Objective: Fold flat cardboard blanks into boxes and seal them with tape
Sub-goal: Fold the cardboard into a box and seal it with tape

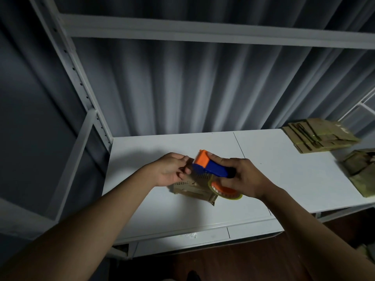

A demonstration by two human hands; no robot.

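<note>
A small folded cardboard box [193, 189] lies on the white table [284, 175] just below my hands. My right hand [245, 179] grips a blue and orange tape dispenser [211, 167] by its handle, with the tape roll [227, 192] under my palm. My left hand [172, 169] pinches the free end of the brown tape [191, 161] at the dispenser's orange cutter end. Both hands hover a little above the box. The tape roll is partly hidden by my right hand.
A stack of flat cardboard blanks [320, 135] lies at the table's far right corner. More cardboard pieces [363, 175] sit at the right edge. A white metal shelf frame [81, 94] stands on the left, with a grey curtain behind. Dark wood floor lies below.
</note>
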